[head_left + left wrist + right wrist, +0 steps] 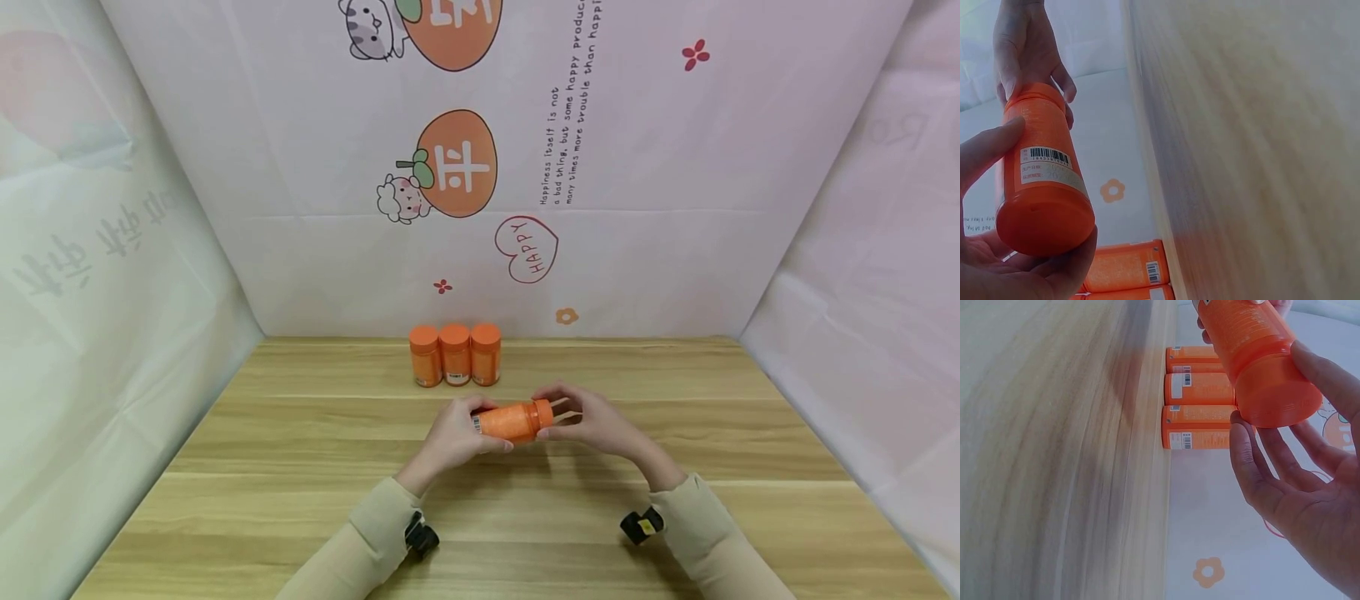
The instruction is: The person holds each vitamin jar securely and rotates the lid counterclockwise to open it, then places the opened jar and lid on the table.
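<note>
An orange bottle (510,423) is held on its side above the table, its cap (543,413) toward the right. My left hand (453,433) grips the bottle around its lower body, with thumb and fingers on opposite sides. At the other end, my right hand (597,427) has its thumb and fingertips around the cap, with the palm apart from it. The left wrist view shows a white barcode label (1050,167) near the bottle's base. In the right wrist view the cap (1277,394) sits on the bottle.
Three similar orange bottles (455,357) stand upright side by side near the back of the wooden table (315,433). Behind them rises a white printed backdrop (637,267), and white sheets (112,350) hang along both sides.
</note>
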### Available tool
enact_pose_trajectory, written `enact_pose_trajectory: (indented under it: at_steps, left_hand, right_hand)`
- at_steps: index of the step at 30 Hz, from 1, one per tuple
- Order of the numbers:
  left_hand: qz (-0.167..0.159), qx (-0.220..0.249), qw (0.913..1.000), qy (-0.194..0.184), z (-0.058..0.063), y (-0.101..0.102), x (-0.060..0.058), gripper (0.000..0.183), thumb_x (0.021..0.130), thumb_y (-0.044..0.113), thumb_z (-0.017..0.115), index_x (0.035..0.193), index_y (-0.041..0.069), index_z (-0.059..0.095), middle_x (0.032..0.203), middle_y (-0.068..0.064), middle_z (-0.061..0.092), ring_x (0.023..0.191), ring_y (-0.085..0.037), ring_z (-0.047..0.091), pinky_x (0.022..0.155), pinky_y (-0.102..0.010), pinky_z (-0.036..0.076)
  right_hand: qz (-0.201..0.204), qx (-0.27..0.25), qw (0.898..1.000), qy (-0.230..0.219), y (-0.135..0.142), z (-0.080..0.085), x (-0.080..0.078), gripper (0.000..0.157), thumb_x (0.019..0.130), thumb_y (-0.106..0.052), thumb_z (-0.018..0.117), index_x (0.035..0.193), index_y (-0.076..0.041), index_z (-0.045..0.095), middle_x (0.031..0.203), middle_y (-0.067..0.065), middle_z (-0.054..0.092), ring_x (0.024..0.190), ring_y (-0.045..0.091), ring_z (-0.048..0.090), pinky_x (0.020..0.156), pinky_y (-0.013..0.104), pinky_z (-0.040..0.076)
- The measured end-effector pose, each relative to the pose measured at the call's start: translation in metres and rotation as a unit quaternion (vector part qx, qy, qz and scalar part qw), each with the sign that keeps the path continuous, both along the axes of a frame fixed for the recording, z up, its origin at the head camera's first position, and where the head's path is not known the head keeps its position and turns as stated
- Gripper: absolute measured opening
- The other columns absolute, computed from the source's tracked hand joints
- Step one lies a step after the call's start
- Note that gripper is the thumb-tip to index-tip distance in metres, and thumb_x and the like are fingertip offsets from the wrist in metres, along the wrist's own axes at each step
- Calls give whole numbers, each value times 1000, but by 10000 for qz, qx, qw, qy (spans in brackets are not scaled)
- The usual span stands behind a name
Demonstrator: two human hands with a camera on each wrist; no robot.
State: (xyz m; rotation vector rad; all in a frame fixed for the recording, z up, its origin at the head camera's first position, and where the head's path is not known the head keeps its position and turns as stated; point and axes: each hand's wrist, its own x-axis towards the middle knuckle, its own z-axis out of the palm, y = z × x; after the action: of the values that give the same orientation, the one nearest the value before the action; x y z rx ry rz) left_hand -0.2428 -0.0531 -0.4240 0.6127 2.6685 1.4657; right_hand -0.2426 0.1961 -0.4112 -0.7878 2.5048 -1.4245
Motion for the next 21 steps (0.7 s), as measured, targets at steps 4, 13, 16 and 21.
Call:
enact_pose_trajectory:
  at_steps: [4, 13, 16, 21]
  left_hand:
    - [3, -11, 10000, -38, 1, 0, 0, 52, 61, 28, 88, 107, 14, 67, 100, 1, 67, 85, -15, 57, 76, -34, 47]
    - [-47, 115, 9999, -79, 1, -1, 0, 52, 62, 26, 87, 109, 14, 67, 104, 0, 67, 88, -15, 58, 79, -36, 47]
    - [-51, 141, 9999, -17, 1, -1, -1, 52, 62, 26, 87, 108, 14, 67, 104, 1, 67, 88, -15, 58, 79, -35, 47]
    - [-129, 471, 9988, -78, 1, -1, 0, 49, 63, 21, 87, 107, 15, 65, 100, 1, 67, 86, -15, 58, 76, -33, 48]
  right_hand:
    - [4, -124, 9999, -44, 0, 1, 1, 49, 80, -15, 75, 124, -10, 54, 120, 10, 59, 108, 31, 59, 86, 34, 52]
    - [21, -349, 9994, -45, 3, 2, 1, 52, 78, -22, 78, 122, -9, 54, 119, 11, 58, 105, 32, 60, 85, 31, 52]
    - [-35, -431, 9991, -46, 3, 1, 1, 51, 77, -20, 79, 121, -11, 54, 119, 11, 58, 104, 31, 60, 85, 30, 53]
    - [-126, -560, 9983, -96, 2, 2, 1, 54, 77, -18, 79, 122, -7, 52, 120, 13, 56, 105, 30, 59, 85, 29, 53]
